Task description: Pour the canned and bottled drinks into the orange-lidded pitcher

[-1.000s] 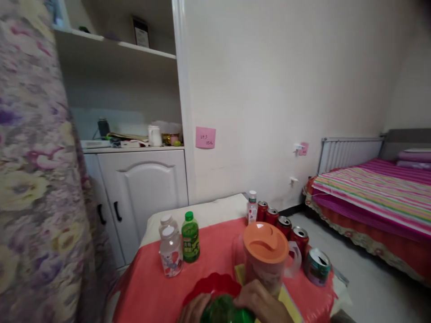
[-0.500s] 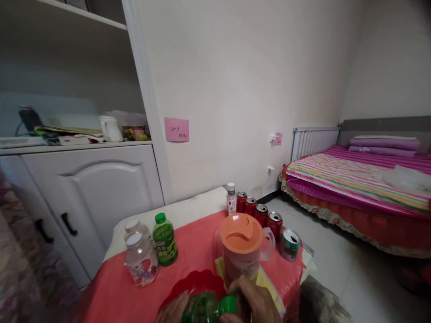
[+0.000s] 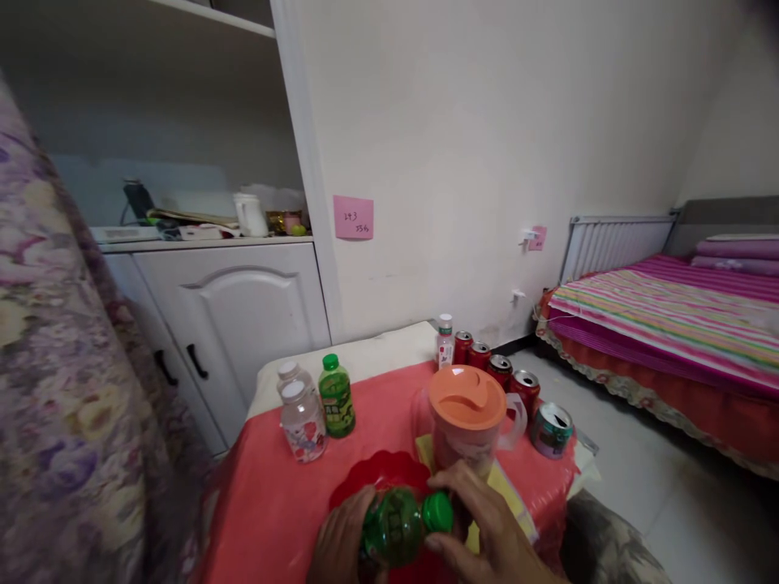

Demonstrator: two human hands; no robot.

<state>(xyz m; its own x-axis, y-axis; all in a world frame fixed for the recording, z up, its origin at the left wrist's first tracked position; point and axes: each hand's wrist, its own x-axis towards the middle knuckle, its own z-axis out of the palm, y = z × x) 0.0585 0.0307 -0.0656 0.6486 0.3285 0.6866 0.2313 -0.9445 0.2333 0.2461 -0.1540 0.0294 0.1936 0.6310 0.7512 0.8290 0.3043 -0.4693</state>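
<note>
A green bottle (image 3: 397, 527) lies on its side above a red scalloped bowl (image 3: 353, 474), its green cap pointing right. Wrapped round its body at the left is my left hand (image 3: 342, 542). My right hand (image 3: 487, 527) has thumb and fingers at the green cap. Just behind my right hand stands a clear pitcher with an orange lid (image 3: 467, 397), beside a yellow cloth (image 3: 508, 499). Further left, another green bottle (image 3: 337, 401) stands upright next to two clear jars with white lids (image 3: 304, 426).
Several red cans (image 3: 500, 371), a green can (image 3: 551, 430) and a small white-capped bottle (image 3: 445, 345) line the right back of the red-covered table (image 3: 261, 487). A cabinet (image 3: 243, 324) and floral curtain (image 3: 54, 365) are left, a bed (image 3: 657, 300) right.
The view has turned left, so the scene sits further right. Both hands and the held bottle show higher in the picture, with my grip on its body and cap kept.
</note>
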